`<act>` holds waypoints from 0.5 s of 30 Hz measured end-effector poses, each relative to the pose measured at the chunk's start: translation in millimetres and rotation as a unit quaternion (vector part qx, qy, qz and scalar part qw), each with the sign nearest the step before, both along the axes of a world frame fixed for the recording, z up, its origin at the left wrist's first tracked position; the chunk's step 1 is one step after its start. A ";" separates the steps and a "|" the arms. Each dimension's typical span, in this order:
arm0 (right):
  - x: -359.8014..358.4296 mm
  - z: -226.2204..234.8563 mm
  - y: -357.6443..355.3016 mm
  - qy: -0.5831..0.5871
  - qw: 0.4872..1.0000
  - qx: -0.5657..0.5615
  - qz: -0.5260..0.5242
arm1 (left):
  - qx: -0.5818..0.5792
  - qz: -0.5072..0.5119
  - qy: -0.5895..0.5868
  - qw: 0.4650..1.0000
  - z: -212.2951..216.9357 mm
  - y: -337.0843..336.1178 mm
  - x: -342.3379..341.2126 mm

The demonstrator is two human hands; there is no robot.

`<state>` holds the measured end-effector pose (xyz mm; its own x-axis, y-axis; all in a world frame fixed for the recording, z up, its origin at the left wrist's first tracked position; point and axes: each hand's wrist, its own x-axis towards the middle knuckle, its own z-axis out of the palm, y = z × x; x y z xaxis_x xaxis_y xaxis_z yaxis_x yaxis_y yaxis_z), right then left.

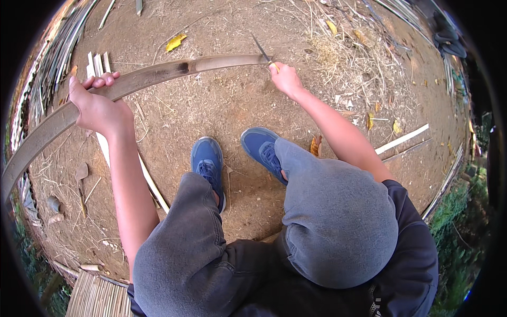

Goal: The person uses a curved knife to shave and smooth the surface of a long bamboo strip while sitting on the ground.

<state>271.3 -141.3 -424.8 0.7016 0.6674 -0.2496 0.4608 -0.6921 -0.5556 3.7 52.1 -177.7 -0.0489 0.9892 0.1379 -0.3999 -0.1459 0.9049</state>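
Note:
A long, flat bamboo strip (153,73), brown with a dark scorched-looking node, runs from the left rim across to the front of my right hand. My left hand (103,108) is closed around it on the left, fingers over the far edge and thumb pointing up. My right hand (288,80) grips a knife (259,46) by its yellowish handle. The thin dark blade points up and to the left, crossing the strip's right end. Whether its edge bites into the bamboo, I cannot tell.
Bundled thin strips (58,58) lie at the far left, dry straw (338,50) at the far right. On the dirt are a yellow leaf (175,42), a pale split strip (404,138) and a small spade-shaped tool (82,171). My blue shoes (207,156) stand between my arms.

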 end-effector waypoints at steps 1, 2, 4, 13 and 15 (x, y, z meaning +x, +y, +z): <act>-18.9 20.1 4.7 0.010 0.999 0.028 0.025 | 0.001 0.011 0.009 1.000 0.3 0.4 -5.1; -25.7 30.9 2.6 0.015 0.998 0.053 0.043 | 0.003 0.007 0.008 1.000 -0.5 -0.1 -3.4; -28.8 23.1 -0.1 0.012 0.997 0.059 0.039 | 0.008 0.001 0.006 1.000 -1.9 0.2 -0.4; -44.5 20.7 1.7 -0.050 0.990 0.119 0.063 | 0.003 0.025 0.023 0.999 -6.5 6.4 -5.7; -2.8 -10.3 -6.9 -0.020 0.999 0.021 -0.022 | -0.011 0.021 0.013 1.000 -5.2 4.6 4.2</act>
<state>268.5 -148.2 -435.1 0.7396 0.6446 -0.1937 0.4524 -0.6892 -0.5660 7.9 56.6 -182.9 -0.0872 0.9893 0.1174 -0.3700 -0.1416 0.9182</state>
